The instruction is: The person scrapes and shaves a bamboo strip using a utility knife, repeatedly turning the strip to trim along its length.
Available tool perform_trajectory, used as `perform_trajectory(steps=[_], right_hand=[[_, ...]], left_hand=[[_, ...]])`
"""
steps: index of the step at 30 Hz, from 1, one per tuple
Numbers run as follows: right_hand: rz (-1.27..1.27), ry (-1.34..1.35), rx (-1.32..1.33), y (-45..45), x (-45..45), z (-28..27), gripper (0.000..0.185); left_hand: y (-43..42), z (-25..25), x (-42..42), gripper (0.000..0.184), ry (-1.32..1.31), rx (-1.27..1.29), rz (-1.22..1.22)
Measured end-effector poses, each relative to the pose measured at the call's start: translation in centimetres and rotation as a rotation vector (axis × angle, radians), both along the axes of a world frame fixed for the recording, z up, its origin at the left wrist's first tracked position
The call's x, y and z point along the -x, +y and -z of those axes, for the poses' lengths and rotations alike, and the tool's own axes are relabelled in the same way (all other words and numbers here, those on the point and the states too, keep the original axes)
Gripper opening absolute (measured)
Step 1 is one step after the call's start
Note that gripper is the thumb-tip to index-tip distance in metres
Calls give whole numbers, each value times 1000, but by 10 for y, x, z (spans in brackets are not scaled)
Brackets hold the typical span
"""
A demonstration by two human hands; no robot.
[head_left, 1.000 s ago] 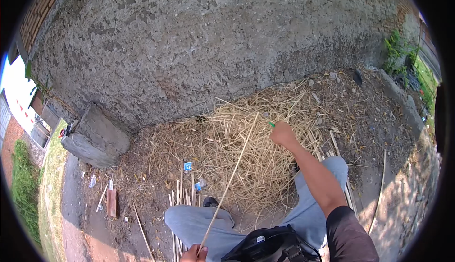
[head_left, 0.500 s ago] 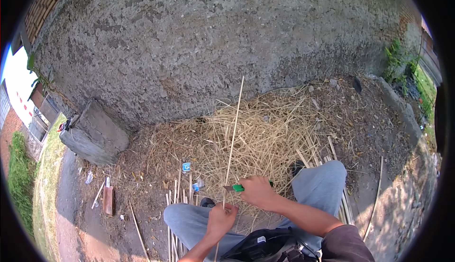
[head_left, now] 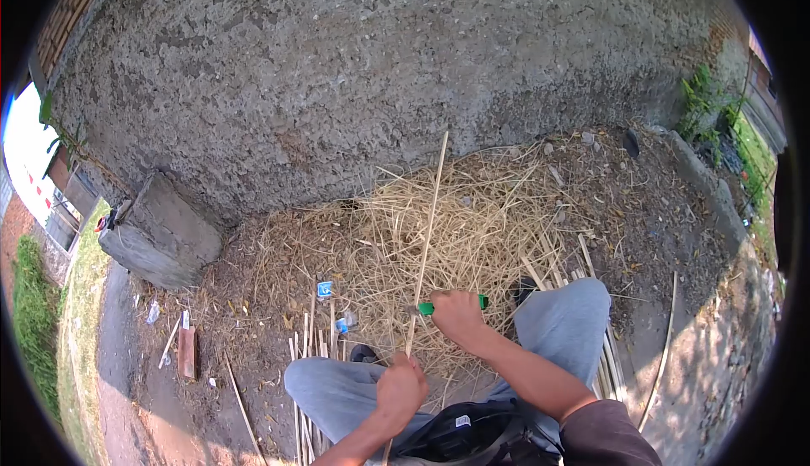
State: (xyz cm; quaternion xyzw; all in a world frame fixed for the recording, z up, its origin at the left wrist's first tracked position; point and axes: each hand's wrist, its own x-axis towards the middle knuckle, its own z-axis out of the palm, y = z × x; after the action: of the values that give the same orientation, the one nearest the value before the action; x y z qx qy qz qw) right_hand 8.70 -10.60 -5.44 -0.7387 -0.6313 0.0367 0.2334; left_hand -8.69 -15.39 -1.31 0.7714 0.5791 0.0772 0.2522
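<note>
A long thin pale strip (head_left: 434, 204) points up and away from my lap, its far end in front of the wall. My left hand (head_left: 401, 388) is closed around its lower part. Just above and to the right, my right hand (head_left: 458, 316) grips a green-handled knife (head_left: 427, 308). The blade, at the handle's left end, lies against or across the strip. Beneath and beyond the hands spreads a heap of pale shavings (head_left: 472, 238).
A rough grey wall (head_left: 354, 86) rises behind the heap. Concrete block (head_left: 164, 234) at left; brown brick (head_left: 187, 352) on the soil. Pale strips (head_left: 612, 365) lie beside my right leg, others by my left. Blue packet (head_left: 324, 290) near the heap.
My right hand came in from the far right, bringing the knife to the strip. My left hand moved from the bottom edge up the strip. The strip's far end has swung slightly right since the last frame.
</note>
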Motion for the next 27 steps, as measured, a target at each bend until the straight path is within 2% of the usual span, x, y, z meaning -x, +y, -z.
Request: perform_trajectory(steps=[6,11,15,18,19,24,27], right_hand=[[-12,-49,-85,17,2,3,12],[228,58,52,42,-22,-4,14],[253,8,-23,57,-42,3,18],[208,-25,-29,69,-46,1,18],[214,-21,-37,75,-51,3,18],[215,-28,48,94,-59,13,18],[209,7,60,104,-69,25,15]], left_hand=[[0,-22,13,22,-6,-9,27],[-20,-17,31,22,35,-28,97],[-38,-26,45,22,52,46,150],[-48,1,70,23,95,-52,156],[-52,-4,73,23,96,-50,156],[-74,-54,93,14,27,109,138],[-83,-41,109,14,40,221,69]])
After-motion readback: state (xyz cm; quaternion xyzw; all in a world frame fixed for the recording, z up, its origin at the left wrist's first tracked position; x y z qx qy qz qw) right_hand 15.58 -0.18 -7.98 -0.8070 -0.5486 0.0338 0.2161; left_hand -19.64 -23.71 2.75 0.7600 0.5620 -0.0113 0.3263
